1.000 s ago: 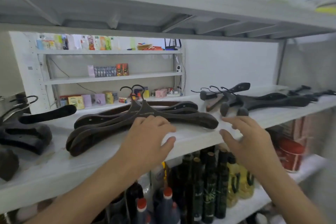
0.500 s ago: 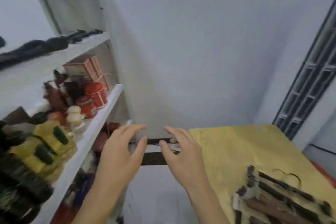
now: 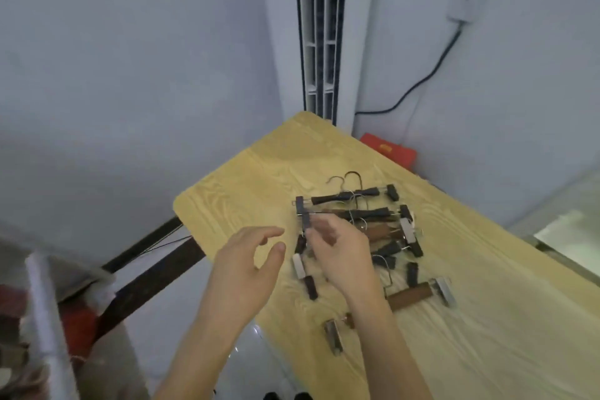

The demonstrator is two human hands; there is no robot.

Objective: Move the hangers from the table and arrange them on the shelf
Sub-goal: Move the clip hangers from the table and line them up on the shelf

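A pile of several dark wooden clip hangers (image 3: 360, 224) with metal hooks lies on the yellow wood-grain table (image 3: 487, 269). One brown clip hanger (image 3: 410, 297) lies apart, nearer to me. My right hand (image 3: 342, 255) is over the pile's left side, its curved fingertips at the left clip end of a hanger; blur hides whether they pinch it. My left hand (image 3: 246, 265) hovers at the table's left edge, fingers spread and holding nothing. A blurred edge of the white shelf (image 3: 42, 318) shows at the lower left.
White walls meet behind the table, with a window frame (image 3: 319, 32) in the corner. A black cable (image 3: 422, 81) hangs from a wall box on the right. A red box (image 3: 388, 151) sits behind the table. Dark bars (image 3: 152, 273) cross the gap between shelf and table.
My view has swung from the shelf with its big dark hangers to the table. Both hands left the shelf and moved to the clip hangers; the right one now reaches into the pile.
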